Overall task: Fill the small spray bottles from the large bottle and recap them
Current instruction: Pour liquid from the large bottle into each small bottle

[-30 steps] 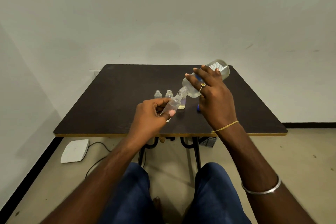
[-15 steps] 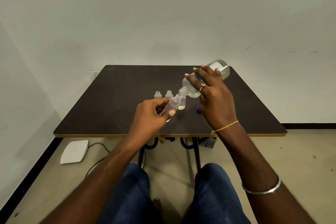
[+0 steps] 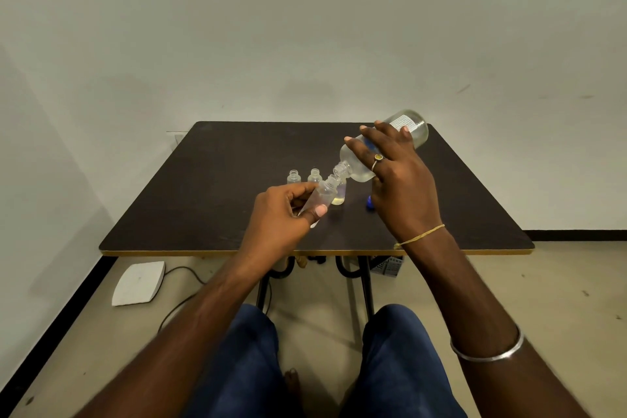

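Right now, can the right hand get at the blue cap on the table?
Probably not yet. The right hand has its grip on the tilted big bottle; the blue cap lies close beside it, nothing between.

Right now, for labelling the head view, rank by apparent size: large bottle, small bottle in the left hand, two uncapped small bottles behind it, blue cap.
1. large bottle
2. held small bottle, nearer the camera
3. two uncapped small bottles, alike, bases behind left hand
4. blue cap, partly behind right hand
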